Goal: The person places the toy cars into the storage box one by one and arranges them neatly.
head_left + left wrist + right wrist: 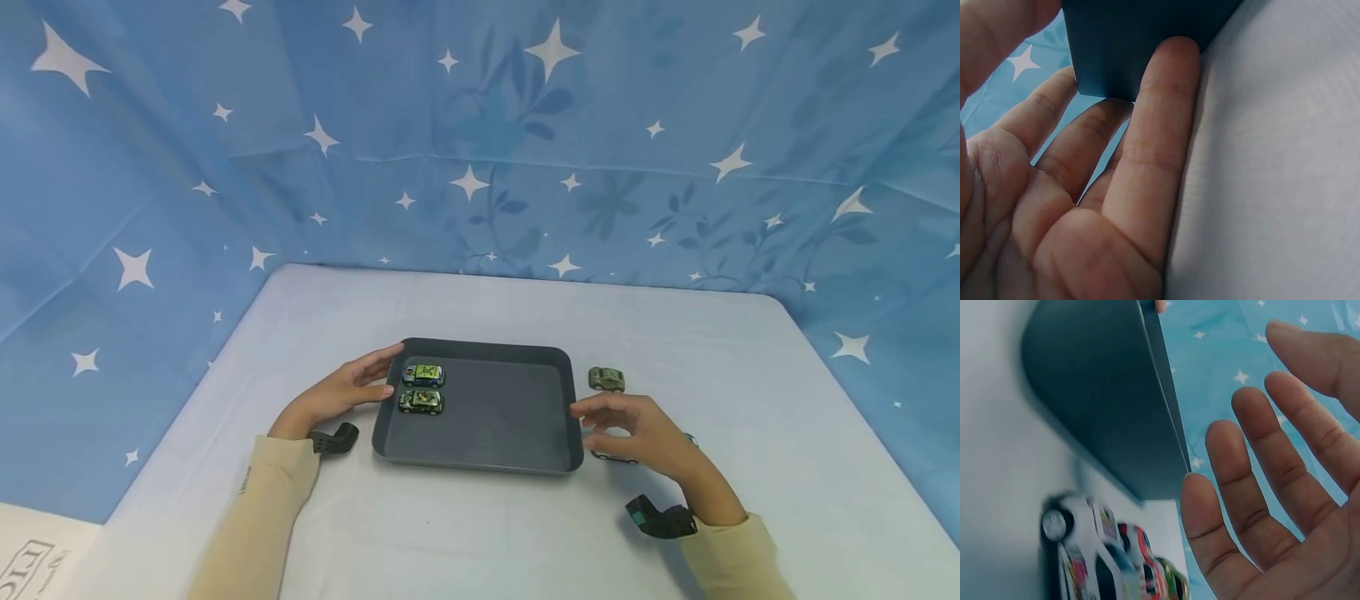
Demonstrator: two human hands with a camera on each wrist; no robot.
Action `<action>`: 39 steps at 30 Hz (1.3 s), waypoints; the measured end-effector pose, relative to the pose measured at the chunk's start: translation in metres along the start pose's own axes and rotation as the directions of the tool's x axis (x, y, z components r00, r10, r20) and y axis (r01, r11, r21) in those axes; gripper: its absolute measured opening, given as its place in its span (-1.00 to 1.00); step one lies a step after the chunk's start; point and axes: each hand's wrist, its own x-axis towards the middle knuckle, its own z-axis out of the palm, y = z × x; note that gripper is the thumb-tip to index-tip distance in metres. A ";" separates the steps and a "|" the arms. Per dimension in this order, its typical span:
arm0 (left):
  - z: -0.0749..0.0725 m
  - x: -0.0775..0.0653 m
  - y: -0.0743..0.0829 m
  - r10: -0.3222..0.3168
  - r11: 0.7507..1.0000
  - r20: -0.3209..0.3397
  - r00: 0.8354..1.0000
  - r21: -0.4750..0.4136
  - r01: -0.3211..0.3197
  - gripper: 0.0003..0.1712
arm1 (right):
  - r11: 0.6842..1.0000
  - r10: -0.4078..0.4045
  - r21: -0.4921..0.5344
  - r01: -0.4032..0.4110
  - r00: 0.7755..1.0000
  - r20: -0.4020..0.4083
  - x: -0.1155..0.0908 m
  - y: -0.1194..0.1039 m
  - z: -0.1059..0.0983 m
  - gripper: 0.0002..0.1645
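Note:
A dark grey tray (502, 417) lies on the white table. Inside, along its left side, sit a blue-and-yellow toy car (423, 376) and a camouflage toy car (421, 402). My left hand (337, 396) touches the tray's left side; its little finger lies against the outer wall in the left wrist view. By the right rim hovers my right hand (633, 429), fingers spread and holding nothing. A green toy car (606, 379) stands beyond it. Partly hidden beneath that hand is a white toy car (1088, 550), with a red-striped toy car (1141, 553) behind it.
The white tablecloth (465, 533) extends around the tray. A blue curtain (420, 125) with white stars hangs behind and at the sides. Printed white material (37, 554) shows at the lower left. Each wrist wears a black camera mount.

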 end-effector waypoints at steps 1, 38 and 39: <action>0.000 0.000 0.000 0.000 1.000 -0.001 1.000 0.001 0.000 -0.08 | 1.000 0.006 -0.010 -0.006 1.000 -0.002 -0.001 0.000 -0.002 -0.56; 0.000 0.000 0.002 -0.004 1.000 0.007 1.000 0.009 0.003 -0.07 | 0.935 0.216 -0.264 -0.238 0.970 -0.112 -0.049 0.016 -0.064 -0.51; 0.000 0.000 0.002 -0.005 1.000 0.006 1.000 0.012 0.005 -0.07 | 0.932 0.219 -0.270 -0.243 0.969 -0.116 -0.050 0.018 -0.065 -0.51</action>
